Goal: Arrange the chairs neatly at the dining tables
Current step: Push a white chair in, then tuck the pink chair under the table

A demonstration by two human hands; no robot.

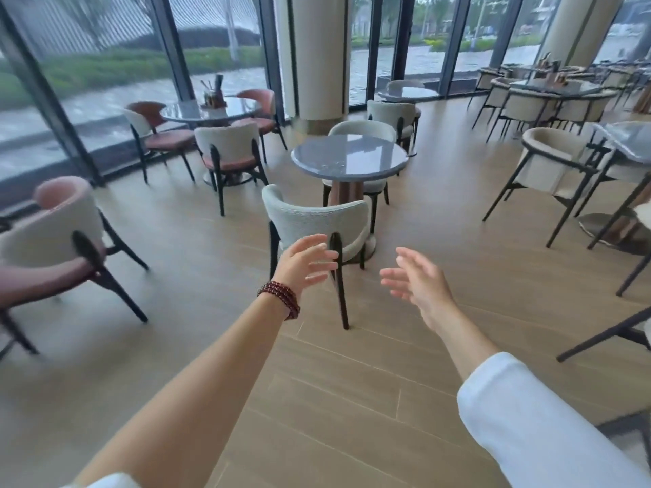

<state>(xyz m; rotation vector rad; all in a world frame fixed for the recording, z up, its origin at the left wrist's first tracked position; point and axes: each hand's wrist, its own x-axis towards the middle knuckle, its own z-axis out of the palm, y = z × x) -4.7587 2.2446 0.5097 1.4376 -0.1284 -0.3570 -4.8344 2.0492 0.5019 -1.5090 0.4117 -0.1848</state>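
Chairs, dining: the one we are reaching for is the pale grey chair (pixel 317 220), standing on the wood floor (pixel 352 399) with its back toward us, just beside the round grey table (pixel 348 155) and turned slightly off square to it

Handling, as we judge it: we should take the backrest by both upper corners, lift a little so the dark legs do not scrape, square the back to the table edge, then slide the seat under until the back stands near the rim

Tables, counted largest view first: we count two round tables near us, the grey one and the window table (pixel 211 109) bearing a holder of utensils; one small table further back by the column; more at the right, too blurred and crowded to count

Chairs: two at the grey table; four at the window table; one pink-seated chair (pixel 53 241) at far left; the right-hand group we cannot count

Hands, two: left hand (pixel 306 262) bare, fingers spread and empty, in front of the chair's back; right hand (pixel 415 280) likewise spread and empty, holding nothing

Bracelet (pixel 280 297), one, dark red beads, on the left wrist
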